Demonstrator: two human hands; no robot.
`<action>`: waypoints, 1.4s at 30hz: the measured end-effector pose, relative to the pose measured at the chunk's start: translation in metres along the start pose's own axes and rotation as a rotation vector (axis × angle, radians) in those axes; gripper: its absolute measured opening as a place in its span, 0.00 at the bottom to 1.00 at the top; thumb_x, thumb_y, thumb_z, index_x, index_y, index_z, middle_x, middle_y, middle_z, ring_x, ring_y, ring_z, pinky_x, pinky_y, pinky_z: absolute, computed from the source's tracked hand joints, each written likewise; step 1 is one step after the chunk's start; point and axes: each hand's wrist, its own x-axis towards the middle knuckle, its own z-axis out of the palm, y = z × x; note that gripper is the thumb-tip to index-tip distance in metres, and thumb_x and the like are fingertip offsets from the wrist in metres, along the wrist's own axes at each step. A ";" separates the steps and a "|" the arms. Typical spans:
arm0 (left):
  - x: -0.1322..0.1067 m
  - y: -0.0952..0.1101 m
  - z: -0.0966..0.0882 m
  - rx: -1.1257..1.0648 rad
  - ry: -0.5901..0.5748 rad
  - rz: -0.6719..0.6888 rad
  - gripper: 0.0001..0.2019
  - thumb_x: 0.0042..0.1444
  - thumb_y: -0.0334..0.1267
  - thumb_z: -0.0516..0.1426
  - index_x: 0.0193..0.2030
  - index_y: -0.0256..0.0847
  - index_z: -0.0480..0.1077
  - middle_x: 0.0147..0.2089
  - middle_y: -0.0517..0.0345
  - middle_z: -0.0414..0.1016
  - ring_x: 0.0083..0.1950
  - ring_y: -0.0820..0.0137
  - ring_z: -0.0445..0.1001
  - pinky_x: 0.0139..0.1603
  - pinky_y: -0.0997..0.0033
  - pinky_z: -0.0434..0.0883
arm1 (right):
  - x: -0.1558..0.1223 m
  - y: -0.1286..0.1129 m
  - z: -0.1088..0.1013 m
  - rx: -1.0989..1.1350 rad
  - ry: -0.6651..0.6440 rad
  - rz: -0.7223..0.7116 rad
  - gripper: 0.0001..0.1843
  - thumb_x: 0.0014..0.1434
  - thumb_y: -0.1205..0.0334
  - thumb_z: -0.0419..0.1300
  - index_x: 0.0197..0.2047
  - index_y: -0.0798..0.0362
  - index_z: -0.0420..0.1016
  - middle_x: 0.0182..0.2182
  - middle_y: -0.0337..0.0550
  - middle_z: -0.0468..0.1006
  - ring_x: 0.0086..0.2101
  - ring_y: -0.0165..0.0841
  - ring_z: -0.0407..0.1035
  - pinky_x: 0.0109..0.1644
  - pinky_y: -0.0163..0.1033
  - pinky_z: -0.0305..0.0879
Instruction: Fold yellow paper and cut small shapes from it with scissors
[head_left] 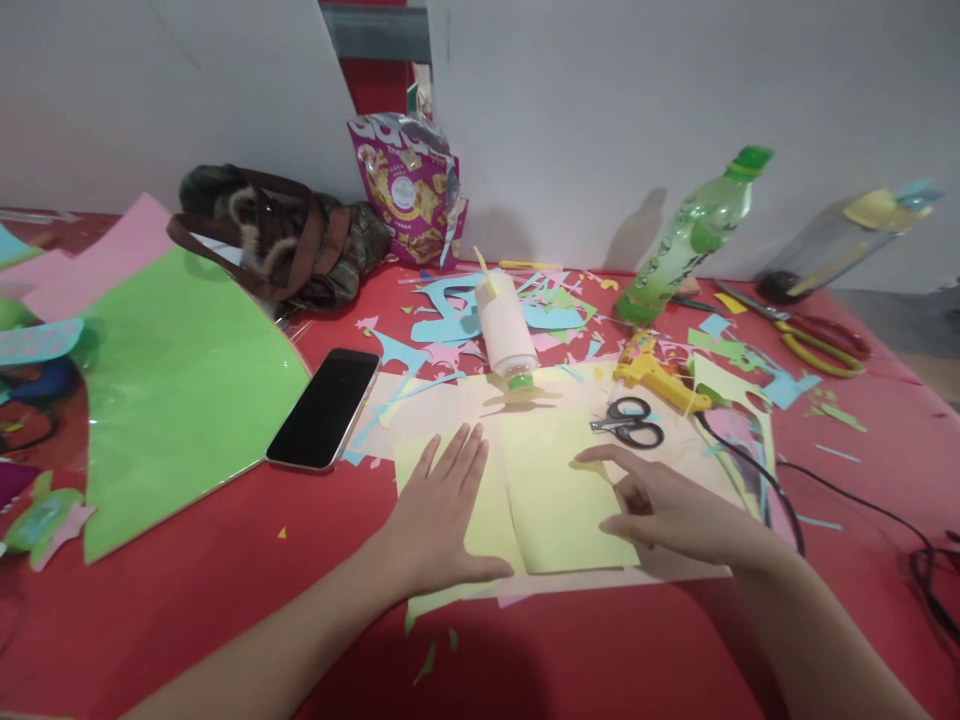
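Observation:
My left hand lies flat with fingers stretched out on the left part of a pale yellow sheet of paper. The sheet's right part looks like a folded-over flap or a second piece; I cannot tell which. Over its right edge is my right hand, index finger and thumb apart, the other fingers curled, nothing visible in its grasp. Just beyond that hand, small black-handled scissors rest on paper. A yellow glue gun lies behind them. A paper-wrapped bottle with a green tip lies past the sheet.
A phone and a large green sheet lie to the left. Behind are a bag, a snack packet, a green bottle and a clear bottle. Large scissors, paper scraps and a black cable are at right.

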 end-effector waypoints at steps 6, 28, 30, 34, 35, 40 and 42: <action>-0.001 0.000 -0.001 -0.007 -0.009 0.004 0.51 0.40 0.67 0.42 0.62 0.25 0.35 0.64 0.42 0.27 0.64 0.57 0.27 0.60 0.55 0.30 | -0.001 0.002 -0.006 -0.145 -0.001 -0.052 0.18 0.48 0.69 0.51 0.45 0.49 0.61 0.16 0.28 0.53 0.19 0.26 0.51 0.24 0.30 0.49; -0.003 0.000 -0.023 -1.224 0.207 -0.221 0.21 0.57 0.48 0.40 0.43 0.37 0.66 0.48 0.46 0.68 0.48 0.64 0.66 0.48 0.62 0.65 | 0.002 0.003 0.017 0.570 -0.402 -0.300 0.20 0.45 0.58 0.59 0.14 0.54 0.51 0.11 0.26 0.47 0.14 0.18 0.41 0.17 0.28 0.39; -0.001 0.000 -0.022 -1.311 0.148 -0.321 0.15 0.53 0.44 0.48 0.41 0.37 0.65 0.42 0.47 0.70 0.41 0.67 0.70 0.42 0.65 0.67 | 0.002 -0.002 0.017 0.463 -0.370 -0.281 0.18 0.43 0.65 0.59 0.15 0.53 0.49 0.14 0.27 0.48 0.16 0.19 0.41 0.19 0.28 0.40; 0.000 -0.001 -0.018 -1.383 0.080 -0.345 0.24 0.44 0.34 0.55 0.50 0.39 0.58 0.43 0.50 0.66 0.33 0.74 0.70 0.35 0.71 0.68 | 0.003 -0.008 0.018 0.483 -0.161 -0.244 0.10 0.43 0.68 0.57 0.22 0.54 0.55 0.19 0.30 0.55 0.20 0.21 0.49 0.21 0.28 0.46; 0.000 -0.002 -0.019 -1.398 0.050 -0.311 0.25 0.44 0.34 0.55 0.52 0.40 0.57 0.44 0.50 0.66 0.33 0.74 0.70 0.35 0.72 0.68 | 0.004 -0.008 0.019 0.508 -0.082 -0.243 0.09 0.44 0.67 0.56 0.24 0.54 0.56 0.20 0.31 0.57 0.21 0.22 0.52 0.22 0.29 0.49; -0.004 -0.005 -0.028 -1.193 -0.060 -0.198 0.10 0.47 0.34 0.52 0.36 0.38 0.70 0.38 0.53 0.72 0.37 0.69 0.69 0.39 0.69 0.67 | 0.013 0.002 0.018 0.488 0.414 -0.232 0.06 0.50 0.60 0.52 0.29 0.52 0.57 0.23 0.35 0.63 0.24 0.27 0.60 0.27 0.33 0.57; -0.003 -0.008 -0.031 -1.132 -0.011 -0.237 0.11 0.47 0.34 0.51 0.37 0.38 0.71 0.39 0.53 0.72 0.36 0.69 0.69 0.38 0.69 0.67 | 0.015 0.007 0.015 0.322 0.683 -0.173 0.04 0.50 0.61 0.51 0.28 0.51 0.59 0.23 0.37 0.64 0.24 0.29 0.61 0.28 0.35 0.58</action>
